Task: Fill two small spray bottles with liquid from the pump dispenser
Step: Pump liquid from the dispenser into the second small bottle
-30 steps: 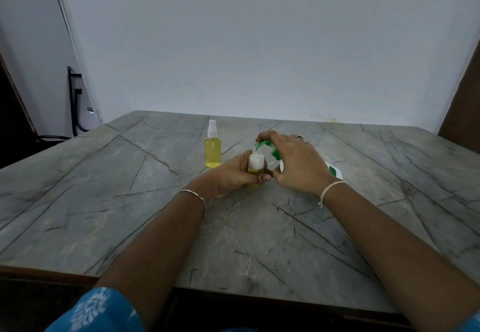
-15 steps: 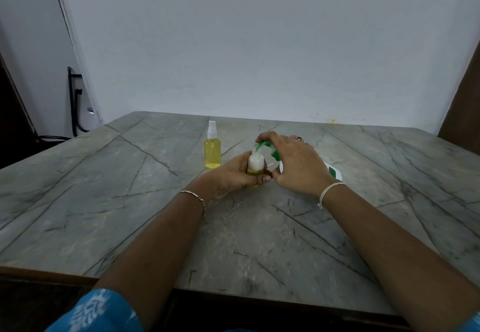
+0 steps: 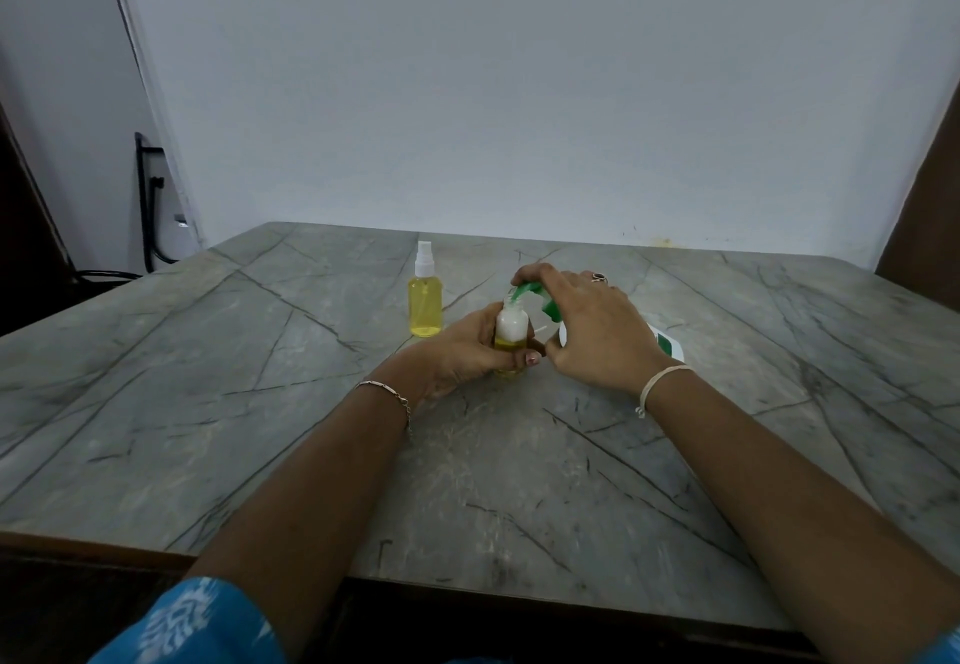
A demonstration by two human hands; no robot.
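My left hand [image 3: 467,349] grips a small open bottle [image 3: 511,332] standing on the table; white liquid fills its upper part above a yellow layer. My right hand [image 3: 592,328] lies over the green pump head [image 3: 535,297] of the white dispenser [image 3: 667,344], fingers curled on it, and the green nozzle sits right over the bottle's mouth. Most of the dispenser is hidden behind my right hand. A second small spray bottle [image 3: 426,294] with yellow liquid and a white spray top stands upright to the left, apart from both hands.
The grey marble table [image 3: 260,403] spreads wide around the hands. A white wall stands behind the far edge. A black cable and bracket [image 3: 148,206] hang at the far left, off the table.
The white liquid in the held bottle stands a little higher. Both hands stay almost where they were.
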